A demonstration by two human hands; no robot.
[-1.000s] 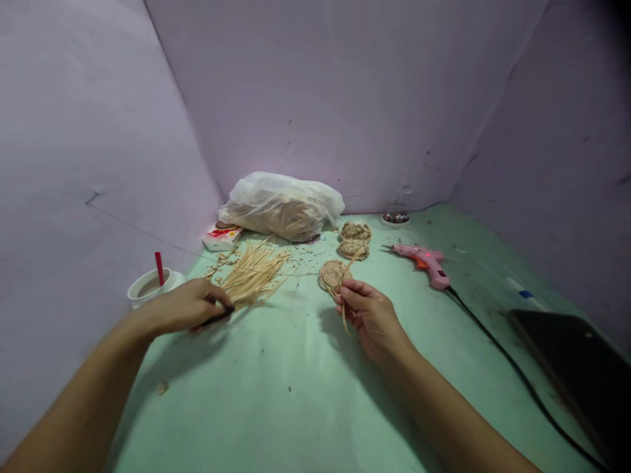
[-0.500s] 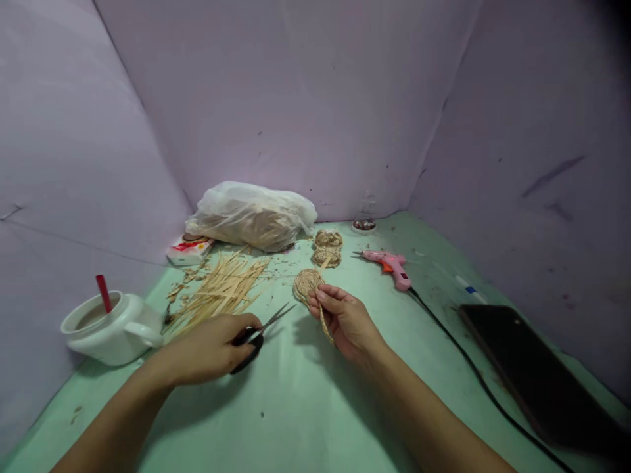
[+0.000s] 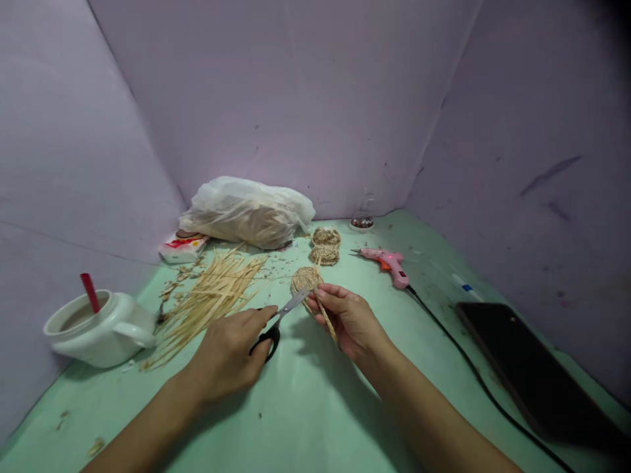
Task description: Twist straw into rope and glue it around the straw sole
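My left hand (image 3: 236, 351) is closed round the black handles of a pair of scissors (image 3: 282, 316). Their blades point right and overlap the near edge of a round coil of braided straw (image 3: 303, 278). Between thumb and fingers, my right hand (image 3: 348, 318) pinches this coil at its right edge, and a braided tail hangs down past the fingers. Whether the blades touch the straw I cannot tell. Just behind lie more coiled braided pieces (image 3: 325, 246) on the green surface. Left of the scissors spreads a pile of flat straw strips (image 3: 211, 289).
A white pot (image 3: 103, 328) with a red stick stands at left. Behind are a small box (image 3: 183, 248), a filled plastic bag (image 3: 246, 211) and a small dish (image 3: 361, 224). At right lie a pink glue gun (image 3: 387, 259) with a black cord, a pen (image 3: 466, 286) and a dark tablet-like slab (image 3: 532, 368).
My left hand has brought the scissors from the straw pile rightward to the coil; the blades, apart half a second ago, now look closed together. My right hand keeps its pinch. The view has shifted.
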